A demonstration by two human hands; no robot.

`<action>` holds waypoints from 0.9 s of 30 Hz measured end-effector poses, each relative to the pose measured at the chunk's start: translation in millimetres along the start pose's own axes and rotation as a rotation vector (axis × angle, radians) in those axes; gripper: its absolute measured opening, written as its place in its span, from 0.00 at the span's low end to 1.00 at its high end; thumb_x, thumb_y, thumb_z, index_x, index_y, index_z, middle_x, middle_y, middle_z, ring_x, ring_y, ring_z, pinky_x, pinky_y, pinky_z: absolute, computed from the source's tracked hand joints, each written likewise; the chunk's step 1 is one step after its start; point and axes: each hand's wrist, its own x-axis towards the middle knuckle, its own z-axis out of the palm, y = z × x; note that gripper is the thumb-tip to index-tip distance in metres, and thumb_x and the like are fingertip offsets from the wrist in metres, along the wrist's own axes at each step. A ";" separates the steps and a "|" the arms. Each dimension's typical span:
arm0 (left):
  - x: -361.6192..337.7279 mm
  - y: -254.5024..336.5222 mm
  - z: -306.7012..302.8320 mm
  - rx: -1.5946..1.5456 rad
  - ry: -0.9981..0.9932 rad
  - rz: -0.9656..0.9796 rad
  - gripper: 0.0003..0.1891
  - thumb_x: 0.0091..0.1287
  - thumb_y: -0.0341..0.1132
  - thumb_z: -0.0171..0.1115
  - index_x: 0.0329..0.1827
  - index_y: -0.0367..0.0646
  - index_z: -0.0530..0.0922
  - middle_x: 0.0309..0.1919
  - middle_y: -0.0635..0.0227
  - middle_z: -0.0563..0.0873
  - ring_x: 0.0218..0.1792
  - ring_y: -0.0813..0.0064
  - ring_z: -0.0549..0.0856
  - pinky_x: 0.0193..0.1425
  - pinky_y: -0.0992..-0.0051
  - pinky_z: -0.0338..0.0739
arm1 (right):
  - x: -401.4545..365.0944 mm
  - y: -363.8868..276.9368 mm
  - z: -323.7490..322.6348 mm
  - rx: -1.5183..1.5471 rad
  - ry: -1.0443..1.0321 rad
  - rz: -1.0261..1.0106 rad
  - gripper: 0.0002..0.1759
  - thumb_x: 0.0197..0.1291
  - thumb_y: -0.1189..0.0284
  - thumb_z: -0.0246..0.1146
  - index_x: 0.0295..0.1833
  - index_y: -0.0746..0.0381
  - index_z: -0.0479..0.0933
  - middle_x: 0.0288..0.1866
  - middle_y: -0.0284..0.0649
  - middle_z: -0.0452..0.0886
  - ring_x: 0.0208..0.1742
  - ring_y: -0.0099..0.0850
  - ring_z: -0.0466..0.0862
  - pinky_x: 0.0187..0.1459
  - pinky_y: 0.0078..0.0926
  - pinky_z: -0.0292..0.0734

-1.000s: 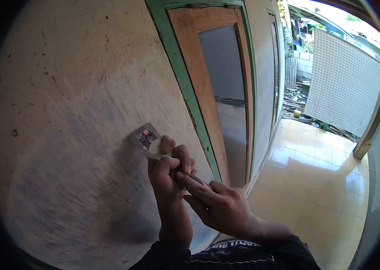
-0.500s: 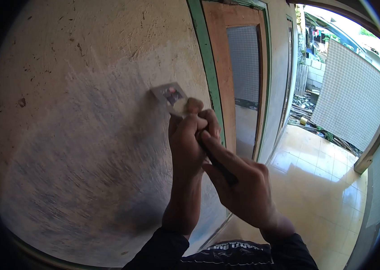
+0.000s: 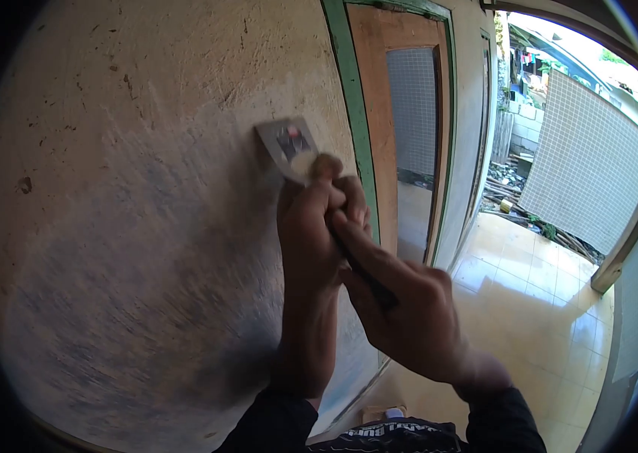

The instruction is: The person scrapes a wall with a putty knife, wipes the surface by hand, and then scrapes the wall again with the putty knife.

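Note:
Both hands grip one scraper [image 3: 293, 140] with a flat metal blade and a dark handle. My left hand [image 3: 313, 226] is closed round its neck, close below the blade. Behind it, my right hand [image 3: 409, 313] is wrapped on the handle, index finger stretched along it. The blade's far edge lies right at the wall [image 3: 175, 219], beside the border between a scraped, greyish patch and the older cream coat above. The handle is largely hidden by my fingers.
Right of the blade stands a green door frame [image 3: 356, 98] around a wooden door [image 3: 374, 83] with a patterned pane. Shiny floor tiles [image 3: 530, 325] run along the wall's foot. A checked screen [image 3: 590, 158] hangs at the right, beside a post.
Both hands and the scraper have moved slightly up along the wall, the blade going higher. The view has shifted a little. The grip is the same.

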 end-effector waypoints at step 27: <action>-20.7 -17.6 -1.0 0.086 0.060 0.067 0.07 0.49 0.27 0.42 0.32 0.46 0.63 0.13 0.73 0.64 0.10 0.85 0.57 0.09 0.83 0.53 | -22.4 21.2 7.4 -0.042 -0.049 -0.096 0.29 0.57 0.78 0.63 0.66 0.58 0.70 0.25 0.49 0.82 0.27 0.37 0.86 0.29 0.30 0.78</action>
